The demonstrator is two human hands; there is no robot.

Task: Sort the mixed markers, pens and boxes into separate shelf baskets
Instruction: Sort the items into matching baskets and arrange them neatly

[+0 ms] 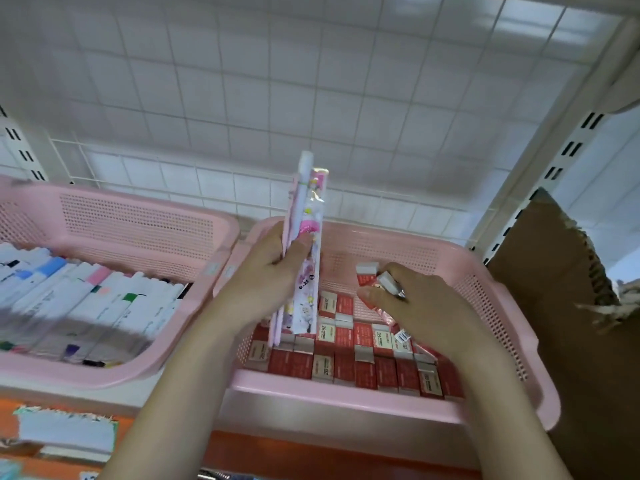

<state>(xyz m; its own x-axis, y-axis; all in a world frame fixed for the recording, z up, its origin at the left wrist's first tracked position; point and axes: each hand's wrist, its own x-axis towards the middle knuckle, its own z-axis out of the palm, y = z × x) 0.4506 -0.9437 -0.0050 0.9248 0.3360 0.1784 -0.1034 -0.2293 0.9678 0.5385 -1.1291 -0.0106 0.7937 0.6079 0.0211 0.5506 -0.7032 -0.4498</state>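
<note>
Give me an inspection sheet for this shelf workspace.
Surface: white shelf carrying two pink baskets side by side.
Job's things: left basket holds markers; right basket holds red boxes.
Clutter: torn cardboard to the right of the right basket.
Hands: left hand grips upright pen packs; right hand holds a small box over the right basket.
Cables: nothing seen.
Surroundings: white wire grid behind, orange shelf edge below.
</note>
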